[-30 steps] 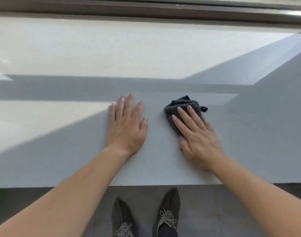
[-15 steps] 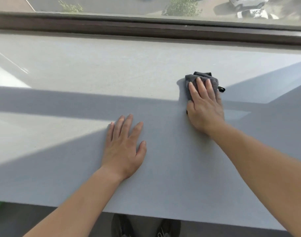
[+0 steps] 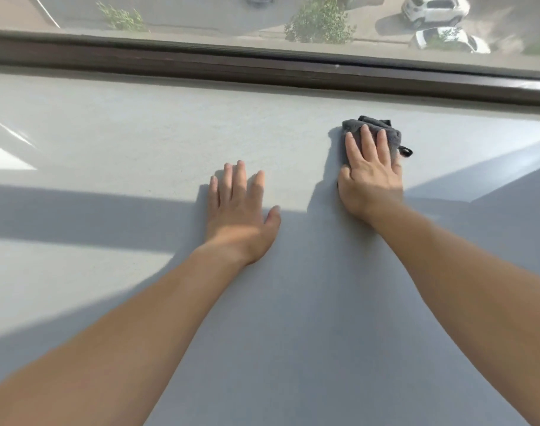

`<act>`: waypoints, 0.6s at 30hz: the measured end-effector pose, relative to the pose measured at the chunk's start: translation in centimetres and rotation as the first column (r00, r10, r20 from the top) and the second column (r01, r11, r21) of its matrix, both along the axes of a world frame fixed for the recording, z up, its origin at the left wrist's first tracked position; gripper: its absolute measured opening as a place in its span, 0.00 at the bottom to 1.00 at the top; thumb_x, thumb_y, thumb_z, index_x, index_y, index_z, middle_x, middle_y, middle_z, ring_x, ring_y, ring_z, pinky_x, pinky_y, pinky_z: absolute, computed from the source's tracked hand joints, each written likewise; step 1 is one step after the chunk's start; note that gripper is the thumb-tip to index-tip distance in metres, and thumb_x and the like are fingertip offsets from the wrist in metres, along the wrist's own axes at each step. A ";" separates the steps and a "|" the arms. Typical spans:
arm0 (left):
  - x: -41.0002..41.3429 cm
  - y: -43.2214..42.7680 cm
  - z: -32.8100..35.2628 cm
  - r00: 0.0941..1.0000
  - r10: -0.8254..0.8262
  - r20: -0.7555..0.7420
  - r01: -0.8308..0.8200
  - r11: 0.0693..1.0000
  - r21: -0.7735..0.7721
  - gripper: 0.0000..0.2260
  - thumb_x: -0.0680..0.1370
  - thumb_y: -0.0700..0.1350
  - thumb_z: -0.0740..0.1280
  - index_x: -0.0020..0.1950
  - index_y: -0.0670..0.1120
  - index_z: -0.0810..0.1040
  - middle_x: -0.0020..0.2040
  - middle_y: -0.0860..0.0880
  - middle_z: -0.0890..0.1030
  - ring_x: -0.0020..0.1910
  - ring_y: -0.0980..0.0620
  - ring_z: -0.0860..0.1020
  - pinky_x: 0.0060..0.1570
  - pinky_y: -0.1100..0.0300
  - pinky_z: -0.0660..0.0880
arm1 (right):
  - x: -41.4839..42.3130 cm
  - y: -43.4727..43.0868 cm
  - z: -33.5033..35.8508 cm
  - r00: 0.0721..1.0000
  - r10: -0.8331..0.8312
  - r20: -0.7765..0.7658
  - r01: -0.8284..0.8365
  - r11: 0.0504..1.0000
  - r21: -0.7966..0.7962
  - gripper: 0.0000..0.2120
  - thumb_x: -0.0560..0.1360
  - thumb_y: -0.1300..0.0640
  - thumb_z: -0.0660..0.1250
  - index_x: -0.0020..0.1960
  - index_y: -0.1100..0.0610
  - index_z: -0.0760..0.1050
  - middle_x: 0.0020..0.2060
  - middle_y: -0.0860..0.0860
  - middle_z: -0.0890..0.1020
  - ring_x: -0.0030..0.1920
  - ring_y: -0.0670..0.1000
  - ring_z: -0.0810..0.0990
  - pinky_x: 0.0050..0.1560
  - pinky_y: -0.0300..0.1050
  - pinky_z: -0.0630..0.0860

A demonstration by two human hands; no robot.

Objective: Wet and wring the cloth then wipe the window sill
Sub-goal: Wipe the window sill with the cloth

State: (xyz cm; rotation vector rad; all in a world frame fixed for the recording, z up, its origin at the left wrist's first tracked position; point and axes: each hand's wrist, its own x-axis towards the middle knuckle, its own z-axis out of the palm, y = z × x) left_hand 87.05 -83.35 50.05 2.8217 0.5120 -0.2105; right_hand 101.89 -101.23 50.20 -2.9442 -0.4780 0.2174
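Nearest to me, two bare forearms stretch forward over the pale grey window sill, which is crossed by bands of sunlight and shadow. The left hand lies palm down on the sill with its fingers straight and slightly spread; it holds nothing. The right hand is further forward and off to the right, well apart from the left. Its fingers are straight and laid flat on top of the dark grey cloth, pressing it onto the sill rather than curling round it. The cloth is bunched into a small wad under those fingers, and its far edge shows past the fingertips. A small loop sticks out on its right side. The cloth sits near the dark brown window frame but does not touch it. Through the glass beyond I see a street with a shrub and two white cars.
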 end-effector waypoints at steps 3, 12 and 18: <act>0.3 -0.4 -0.6 1.000 0.009 -0.008 -0.009 1.000 0.029 0.31 0.80 0.59 0.50 0.80 0.50 0.46 0.81 0.43 0.39 0.79 0.44 0.35 0.75 0.44 0.34 | -1.5 4.7 0.2 0.974 0.227 -0.024 -0.227 0.974 -0.018 0.31 0.81 0.47 0.49 0.82 0.45 0.45 0.82 0.47 0.42 0.81 0.52 0.36 0.79 0.58 0.39; 0.0 -0.4 -1.0 1.000 -0.010 0.028 0.009 0.998 0.058 0.34 0.77 0.59 0.44 0.81 0.48 0.45 0.81 0.41 0.40 0.79 0.41 0.35 0.75 0.41 0.36 | 6.9 3.3 0.0 0.998 0.067 0.009 -0.067 0.998 -0.012 0.32 0.78 0.49 0.48 0.82 0.46 0.50 0.82 0.47 0.48 0.82 0.53 0.42 0.80 0.56 0.41; -0.2 -0.5 -1.1 0.997 -0.022 0.070 0.017 0.997 0.069 0.33 0.77 0.58 0.46 0.81 0.47 0.51 0.81 0.39 0.45 0.79 0.40 0.39 0.76 0.40 0.39 | 3.6 10.3 -0.2 0.931 0.364 0.029 -0.364 0.931 -0.006 0.31 0.79 0.48 0.48 0.82 0.47 0.49 0.82 0.49 0.48 0.82 0.56 0.42 0.79 0.60 0.42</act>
